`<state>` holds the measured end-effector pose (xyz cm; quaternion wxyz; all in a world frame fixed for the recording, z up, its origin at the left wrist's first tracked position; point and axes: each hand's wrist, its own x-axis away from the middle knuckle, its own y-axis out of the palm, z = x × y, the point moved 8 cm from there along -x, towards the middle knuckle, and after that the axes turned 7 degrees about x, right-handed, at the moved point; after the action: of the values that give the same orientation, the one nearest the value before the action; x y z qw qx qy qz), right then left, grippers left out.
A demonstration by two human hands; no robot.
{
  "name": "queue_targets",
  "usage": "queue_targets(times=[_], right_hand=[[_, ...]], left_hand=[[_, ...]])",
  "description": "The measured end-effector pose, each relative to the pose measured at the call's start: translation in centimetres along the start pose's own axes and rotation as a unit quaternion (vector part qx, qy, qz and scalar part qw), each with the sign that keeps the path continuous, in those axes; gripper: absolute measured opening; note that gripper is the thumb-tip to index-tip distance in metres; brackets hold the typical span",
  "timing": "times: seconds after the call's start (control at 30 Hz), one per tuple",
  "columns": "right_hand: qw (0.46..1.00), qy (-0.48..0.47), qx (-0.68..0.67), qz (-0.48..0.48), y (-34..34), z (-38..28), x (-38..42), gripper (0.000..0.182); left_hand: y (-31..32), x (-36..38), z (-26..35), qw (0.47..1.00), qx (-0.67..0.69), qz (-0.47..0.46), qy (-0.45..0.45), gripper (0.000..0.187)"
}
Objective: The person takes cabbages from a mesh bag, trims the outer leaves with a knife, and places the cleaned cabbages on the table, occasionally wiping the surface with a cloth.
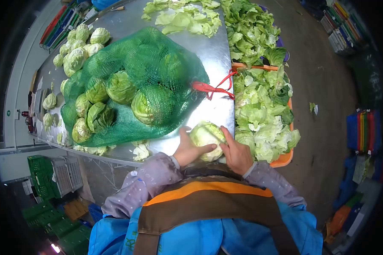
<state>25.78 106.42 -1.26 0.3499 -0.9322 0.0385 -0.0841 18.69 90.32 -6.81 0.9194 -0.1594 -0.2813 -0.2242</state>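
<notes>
A pale green cabbage (pixel 206 138) rests at the near edge of the metal table (pixel 208 112), between both hands. My left hand (pixel 189 148) holds its left side, the thumb lying across its front. On the right side, my right hand (pixel 237 154) presses against the same cabbage with fingers extended over it. Whether the right hand also holds something small is too unclear to tell. A green mesh sack (pixel 140 55) with several cabbages lies just beyond the hands, its red tie (pixel 212 88) trailing to the right.
Loose leaves fill an orange crate (pixel 286 159) right of the table and a purple crate (pixel 281 42) behind it. Trimmed cabbages (pixel 77 58) are piled at the back left. Leaves (pixel 189 19) lie at the table's far end. Green crates (pixel 42 176) stand lower left.
</notes>
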Motion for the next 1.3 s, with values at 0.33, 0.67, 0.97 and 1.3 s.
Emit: queue_targets(times=[0.33,0.67,0.97,1.3], right_hand=[[0.998,-0.052,0.041,0.019,-2.0,0.4,0.0,0.036],[0.999,-0.021,0.046,-0.001,-1.5,2.2,-4.7,0.023],[0.976,0.041,0.082,0.197,0.4,8.2,-7.3,0.031],[0.948,0.058,-0.302,-0.079,2.2,2.3,-1.4,0.056]], left_hand=[[2.1,1.0,0.0,0.996,0.039,-0.082,0.017,0.108],[2.0,0.9,-1.5,0.991,0.008,-0.109,0.074,0.109],[-0.3,3.2,-1.8,0.903,0.371,-0.126,-0.177,0.085],[-0.9,0.5,5.1,0.959,-0.205,-0.113,0.160,0.099]])
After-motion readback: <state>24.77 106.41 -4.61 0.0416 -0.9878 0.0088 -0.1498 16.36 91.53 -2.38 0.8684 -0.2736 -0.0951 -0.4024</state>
